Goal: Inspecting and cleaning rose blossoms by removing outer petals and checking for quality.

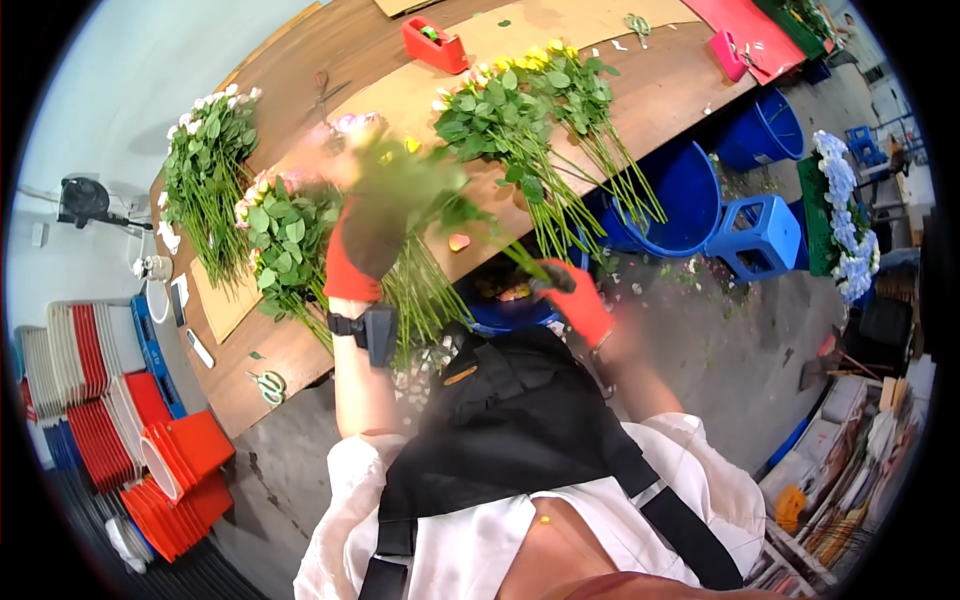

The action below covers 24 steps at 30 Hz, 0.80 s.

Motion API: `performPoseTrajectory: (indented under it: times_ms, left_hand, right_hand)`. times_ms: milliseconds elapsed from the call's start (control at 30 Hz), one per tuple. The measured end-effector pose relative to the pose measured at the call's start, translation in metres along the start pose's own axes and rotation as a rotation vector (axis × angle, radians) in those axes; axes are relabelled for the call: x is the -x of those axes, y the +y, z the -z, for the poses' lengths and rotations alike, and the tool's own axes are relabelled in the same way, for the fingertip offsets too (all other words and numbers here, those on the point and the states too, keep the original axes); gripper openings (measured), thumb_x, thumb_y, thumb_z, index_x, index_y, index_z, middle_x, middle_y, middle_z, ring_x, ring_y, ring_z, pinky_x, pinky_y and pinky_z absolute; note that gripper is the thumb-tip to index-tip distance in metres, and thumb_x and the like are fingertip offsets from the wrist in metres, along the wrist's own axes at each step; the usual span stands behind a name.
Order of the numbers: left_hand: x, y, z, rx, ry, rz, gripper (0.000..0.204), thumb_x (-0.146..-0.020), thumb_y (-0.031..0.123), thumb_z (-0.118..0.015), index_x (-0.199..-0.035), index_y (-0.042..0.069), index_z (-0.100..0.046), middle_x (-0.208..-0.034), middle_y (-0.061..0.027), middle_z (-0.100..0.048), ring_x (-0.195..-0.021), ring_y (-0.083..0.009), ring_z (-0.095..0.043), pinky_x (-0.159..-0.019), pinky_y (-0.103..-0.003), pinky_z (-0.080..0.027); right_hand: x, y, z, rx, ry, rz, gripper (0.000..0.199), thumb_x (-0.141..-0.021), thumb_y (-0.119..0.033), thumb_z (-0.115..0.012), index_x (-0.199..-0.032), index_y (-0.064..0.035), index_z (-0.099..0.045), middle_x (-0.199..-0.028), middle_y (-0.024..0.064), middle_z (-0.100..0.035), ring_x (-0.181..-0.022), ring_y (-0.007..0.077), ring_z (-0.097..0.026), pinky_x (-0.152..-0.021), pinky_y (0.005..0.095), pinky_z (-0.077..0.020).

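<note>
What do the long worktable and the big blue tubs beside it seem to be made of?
The worktable looks like brown wood or board, matt, with flat cardboard-like sheets on it. The blue tubs look like moulded plastic: an even colour and smooth, slightly glossy walls. Neither can be confirmed by sight alone.

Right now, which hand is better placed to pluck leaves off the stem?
Probably the right hand: it sits low on the stem, while the left hand is closed around the blurred flower bunch.

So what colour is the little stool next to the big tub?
Blue, the stool matches the tub; head view.
</note>
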State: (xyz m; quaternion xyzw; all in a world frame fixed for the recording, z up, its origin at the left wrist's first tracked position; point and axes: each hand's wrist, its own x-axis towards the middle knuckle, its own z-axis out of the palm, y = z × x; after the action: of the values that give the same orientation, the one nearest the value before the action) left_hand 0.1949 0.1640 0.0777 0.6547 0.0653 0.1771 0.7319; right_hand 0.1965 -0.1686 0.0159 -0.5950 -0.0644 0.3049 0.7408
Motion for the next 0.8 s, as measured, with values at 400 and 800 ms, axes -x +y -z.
performPoseTrajectory:
  times_ms: [400,800]
  left_hand:
    - [0.081,-0.126,0.023,-1.157,0.249,0.286,0.040,-0.074,0.016,-0.076,-0.110,0.002,-0.062,-0.106,-0.0158,-0.065,-0.093,-0.0284,-0.065,-0.078,-0.038,-0.052]
    - [0.112,-0.113,0.027,-1.094,0.264,0.353,0.033,-0.082,0.027,-0.066,-0.105,0.003,-0.068,-0.095,-0.0177,-0.070,-0.091,-0.0353,-0.066,-0.078,-0.041,-0.052]
  right_hand:
    - [-0.150,-0.014,0.053,1.524,0.569,0.477,0.064,-0.077,-0.032,-0.074,-0.134,-0.0133,-0.051,-0.125,0.0175,-0.056,-0.116,0.0370,-0.051,-0.096,0.0440,-0.0406]
    - [-0.084,0.055,-0.059,0.868,0.092,0.185,0.044,-0.080,-0.026,-0.072,-0.119,-0.0086,-0.060,-0.116,0.0160,-0.061,-0.110,0.0337,-0.056,-0.095,0.0418,-0.0435]
